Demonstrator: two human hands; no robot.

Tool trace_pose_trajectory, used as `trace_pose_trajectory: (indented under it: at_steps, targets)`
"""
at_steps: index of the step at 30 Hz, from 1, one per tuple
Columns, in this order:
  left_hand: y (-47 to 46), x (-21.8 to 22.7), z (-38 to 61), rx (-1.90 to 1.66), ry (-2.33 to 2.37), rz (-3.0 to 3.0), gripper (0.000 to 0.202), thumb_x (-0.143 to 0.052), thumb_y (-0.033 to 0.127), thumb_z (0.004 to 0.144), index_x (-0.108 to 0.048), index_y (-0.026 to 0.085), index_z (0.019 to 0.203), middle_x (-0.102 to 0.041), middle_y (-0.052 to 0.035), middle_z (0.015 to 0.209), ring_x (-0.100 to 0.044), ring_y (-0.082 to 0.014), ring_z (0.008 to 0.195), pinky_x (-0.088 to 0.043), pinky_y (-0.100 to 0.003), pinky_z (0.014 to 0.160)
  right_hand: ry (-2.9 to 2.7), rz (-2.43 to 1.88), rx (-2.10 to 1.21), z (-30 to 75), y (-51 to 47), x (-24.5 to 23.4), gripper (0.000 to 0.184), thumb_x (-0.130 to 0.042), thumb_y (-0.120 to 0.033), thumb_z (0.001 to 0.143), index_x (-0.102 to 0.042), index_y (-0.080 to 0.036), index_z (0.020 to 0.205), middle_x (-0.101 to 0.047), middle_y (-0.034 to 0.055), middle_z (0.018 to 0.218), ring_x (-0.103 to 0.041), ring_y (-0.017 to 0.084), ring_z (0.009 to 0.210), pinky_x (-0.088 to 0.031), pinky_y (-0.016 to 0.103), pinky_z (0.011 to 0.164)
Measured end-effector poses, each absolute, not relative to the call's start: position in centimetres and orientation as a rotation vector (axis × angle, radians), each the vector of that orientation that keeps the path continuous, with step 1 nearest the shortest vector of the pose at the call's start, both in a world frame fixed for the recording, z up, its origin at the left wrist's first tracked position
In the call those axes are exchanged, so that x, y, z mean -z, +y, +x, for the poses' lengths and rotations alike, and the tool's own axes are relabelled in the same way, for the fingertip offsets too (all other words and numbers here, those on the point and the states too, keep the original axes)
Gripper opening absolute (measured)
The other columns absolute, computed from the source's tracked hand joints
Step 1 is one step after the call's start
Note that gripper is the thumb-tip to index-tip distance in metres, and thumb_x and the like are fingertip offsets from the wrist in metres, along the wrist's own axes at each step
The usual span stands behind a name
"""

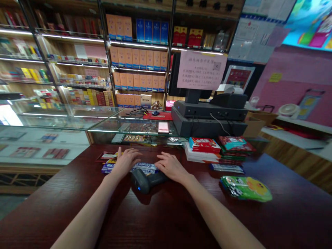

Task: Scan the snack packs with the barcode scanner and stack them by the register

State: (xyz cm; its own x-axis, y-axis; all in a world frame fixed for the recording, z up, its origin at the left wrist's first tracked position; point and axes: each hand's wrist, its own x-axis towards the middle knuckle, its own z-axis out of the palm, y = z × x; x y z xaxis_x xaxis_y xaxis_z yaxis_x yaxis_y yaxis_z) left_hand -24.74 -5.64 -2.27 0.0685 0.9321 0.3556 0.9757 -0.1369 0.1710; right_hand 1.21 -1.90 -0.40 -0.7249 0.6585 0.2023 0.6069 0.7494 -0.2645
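Observation:
My left hand [126, 160] lies flat, fingers spread, on several flat snack packets [141, 168] at the far side of a dark red wooden counter [166, 214]. My right hand [169, 166] rests beside it, fingers stretched out, over the blue-and-white packet and the head of a grey barcode scanner [144, 182]. The scanner lies on the counter between my wrists, a small blue light glowing on its handle. Neither hand grips anything.
A green-and-yellow packet [246, 188] lies to the right. Stacked red and teal packets [220, 149] sit before a cash register [209, 119] with a pink notice [201, 70]. Glass display cases [103, 129] and shelves of boxes [137, 58] stand beyond the counter.

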Motion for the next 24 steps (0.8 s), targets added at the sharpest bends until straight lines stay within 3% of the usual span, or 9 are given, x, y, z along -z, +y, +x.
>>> trace_pose_trajectory:
  at_steps: [8,15,24]
  targets:
    - [-6.1,2.7,-24.7,0.565,-1.992,-2.325,0.020,-0.057,0.032,0.092,-0.075,0.034,0.102,-0.072,-0.0010,0.126,-0.056,-0.0285,0.129,0.006,-0.071,0.116,-2.713,-1.086,-0.236,1.0,-1.6,0.9,0.044,-0.037,-0.046,0.105,-0.077,-0.030,0.109,-0.058,0.0053,0.146,-0.039,0.029,0.144,-0.025,0.056,0.116]
    - [-5.6,3.6,-25.4,0.544,-1.898,-2.352,0.021,-0.061,0.035,0.091,-0.074,0.037,0.108,-0.073,-0.0025,0.122,-0.060,-0.0300,0.124,0.001,-0.073,0.115,-2.658,-1.162,-0.241,1.4,-0.4,1.8,0.042,-0.037,-0.047,0.105,-0.075,-0.032,0.114,-0.059,0.0044,0.144,-0.042,0.031,0.141,-0.025,0.061,0.115]
    - [-5.5,3.6,-25.0,0.506,-1.865,-2.283,0.017,-0.061,0.031,0.091,-0.073,0.030,0.103,-0.076,-0.0023,0.108,-0.065,-0.0261,0.112,-0.002,-0.067,0.119,-2.592,-1.240,-0.328,2.7,0.1,2.5,0.040,-0.037,-0.044,0.106,-0.072,-0.034,0.120,-0.059,0.0036,0.145,-0.042,0.030,0.142,-0.024,0.063,0.115]
